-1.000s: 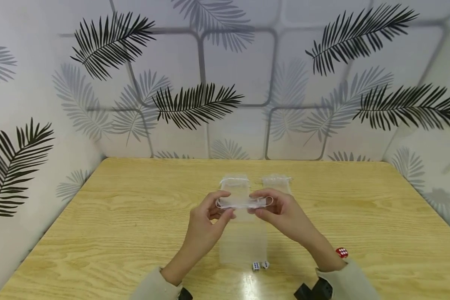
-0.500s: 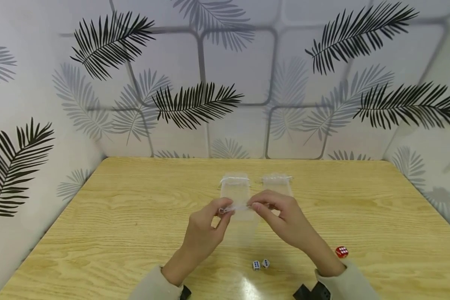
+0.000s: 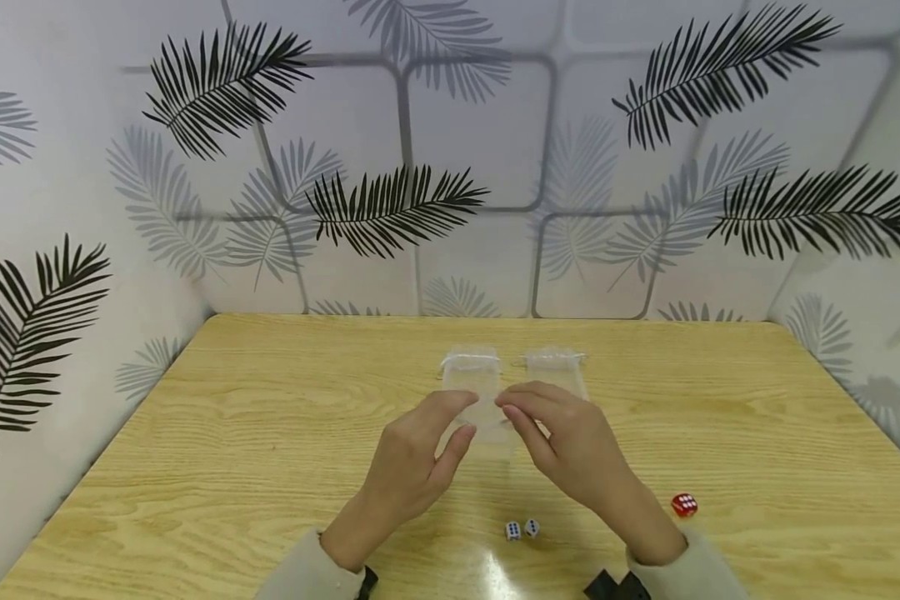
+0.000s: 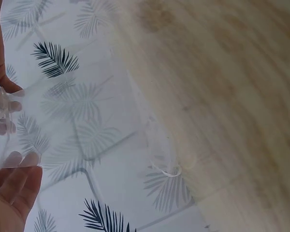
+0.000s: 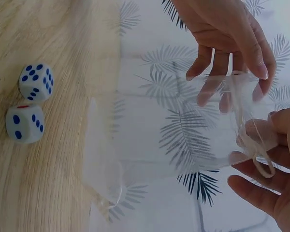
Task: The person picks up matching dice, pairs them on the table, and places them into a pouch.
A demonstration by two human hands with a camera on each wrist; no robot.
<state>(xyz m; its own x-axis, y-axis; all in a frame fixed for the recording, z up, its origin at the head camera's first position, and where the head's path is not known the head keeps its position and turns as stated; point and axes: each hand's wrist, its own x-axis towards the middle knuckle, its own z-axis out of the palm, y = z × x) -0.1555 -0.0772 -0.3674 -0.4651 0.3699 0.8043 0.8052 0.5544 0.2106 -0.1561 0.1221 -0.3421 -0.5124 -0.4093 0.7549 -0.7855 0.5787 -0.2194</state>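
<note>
A sheer white drawstring pouch (image 5: 198, 121) hangs between the two hands, its gathered neck and cord loop uppermost. In the head view, my right hand (image 3: 562, 433) pinches its neck with thumb and forefinger. At the other side of the neck is my left hand (image 3: 420, 450), its thumb and forefinger apart in the head view. Other fingers of the left hand (image 4: 17, 193) show through the sheer cloth in the left wrist view. Two similar pouches lie farther back, one partly behind the held pouch and another pouch (image 3: 555, 371) partly behind the right hand.
Two white dice with blue pips lie near the front of the wooden table (image 3: 270, 400), a left die (image 3: 513, 531) and a right die (image 3: 532, 527). A red die (image 3: 684, 504) is beside the right forearm. A leaf-patterned wall (image 3: 450, 275) stands behind the table.
The left thumb and forefinger, which pinched the pouch's cord end half a second ago, have parted. The right fingers stay at the pouch's neck. The pouch's lower end no longer reaches towards the white dice.
</note>
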